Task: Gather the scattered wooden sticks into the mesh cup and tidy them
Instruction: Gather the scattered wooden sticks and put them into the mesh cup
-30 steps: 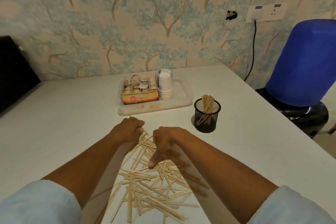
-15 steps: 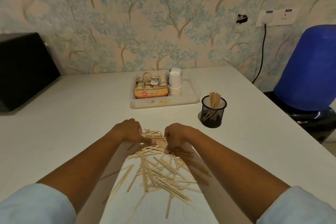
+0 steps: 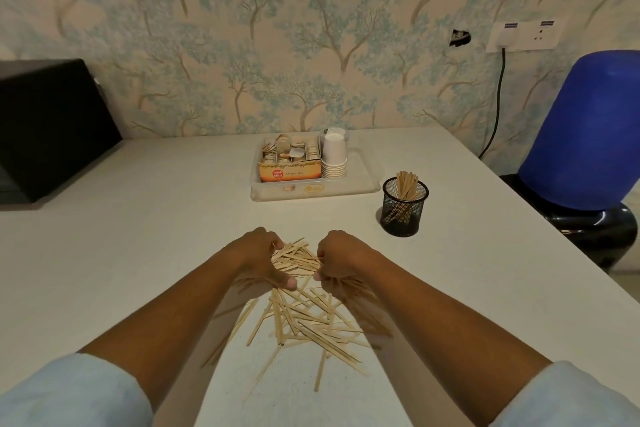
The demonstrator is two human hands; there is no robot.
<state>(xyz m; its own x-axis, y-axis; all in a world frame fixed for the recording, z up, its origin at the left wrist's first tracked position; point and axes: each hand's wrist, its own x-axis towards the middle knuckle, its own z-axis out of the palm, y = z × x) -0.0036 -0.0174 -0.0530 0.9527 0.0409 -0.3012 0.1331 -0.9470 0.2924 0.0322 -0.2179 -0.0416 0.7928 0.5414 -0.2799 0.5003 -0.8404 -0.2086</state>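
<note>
A heap of thin wooden sticks (image 3: 304, 319) lies scattered on the white table (image 3: 138, 253) in front of me. My left hand (image 3: 258, 258) and my right hand (image 3: 337, 258) face each other at the heap's far end, fingers curled round a bunch of sticks (image 3: 294, 255) held between them. The black mesh cup (image 3: 404, 208) stands upright to the right and beyond my hands, apart from them, with several sticks leaning inside it.
A clear tray (image 3: 367, 180) at the back centre holds an orange tea box (image 3: 290, 172) and stacked white paper cups (image 3: 334, 156). A black appliance (image 3: 48, 128) sits at the far left. A blue water jug (image 3: 588, 135) stands off the table's right edge.
Both hands have drawn closer together and bunched sticks up between them at the heap's far end. The loose heap is more compact than a second ago.
</note>
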